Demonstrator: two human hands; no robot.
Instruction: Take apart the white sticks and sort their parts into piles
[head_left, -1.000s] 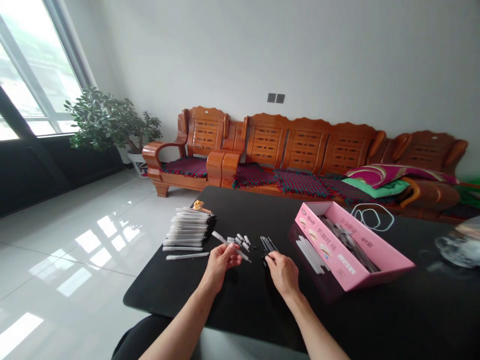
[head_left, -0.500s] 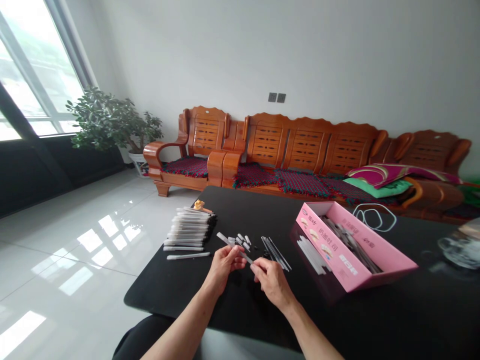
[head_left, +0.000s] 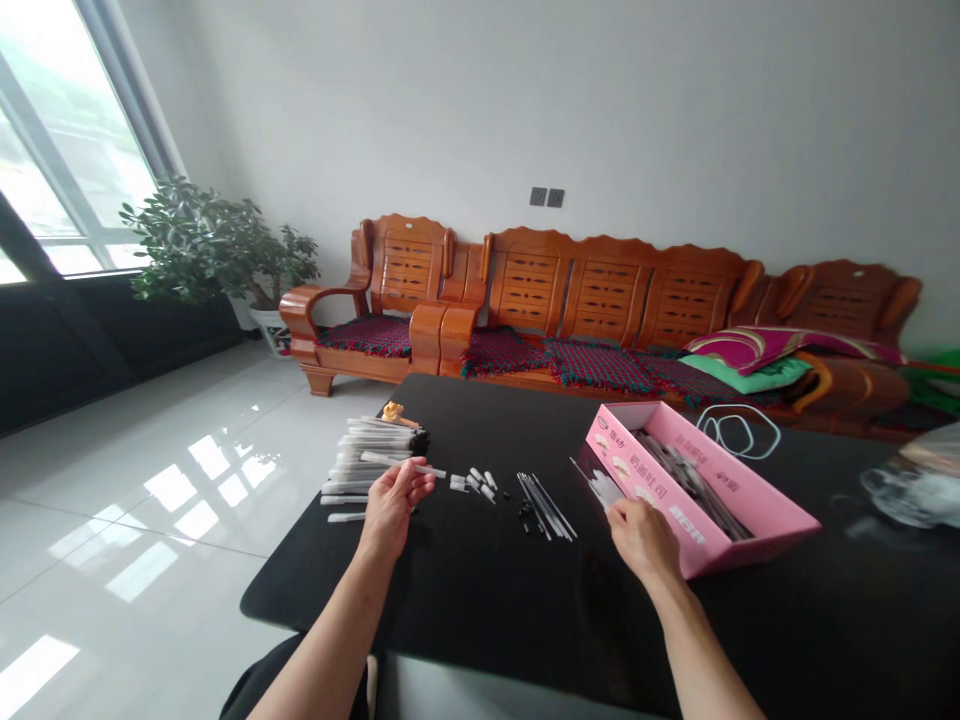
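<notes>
Loose Small Parts and a Crowded Right Hand

From my remote seat I see the left hand (head_left: 395, 498), its grip pinched on a slim translucent white plastic tube (head_left: 381, 459). That tube sits above the glossy black desk (head_left: 480, 600), overlapping in view the pile of whitish tubes with black ends (head_left: 367, 442). If the left wrist dipped, I judge the tube could knock that pile out of line; I can't tell whether they touch.

The right hand (head_left: 643, 540) is curled at the loose translucent tubes (head_left: 600, 487), just beside the long pink cardboard box (head_left: 651, 478). I cannot tell what its grip is clamped on, if anything; a thin dark rod (head_left: 577, 466) pokes out ahead of its fingers. Dragging that rod could scatter the tubes, and a wide knuckle could shove the box.

Between the hands lie short white caps (head_left: 489, 492), small black bits (head_left: 524, 513) and a fan of thin dark rods (head_left: 549, 510). I'd expect a careless sleeveless forearm sweep to roll them apart.
</notes>
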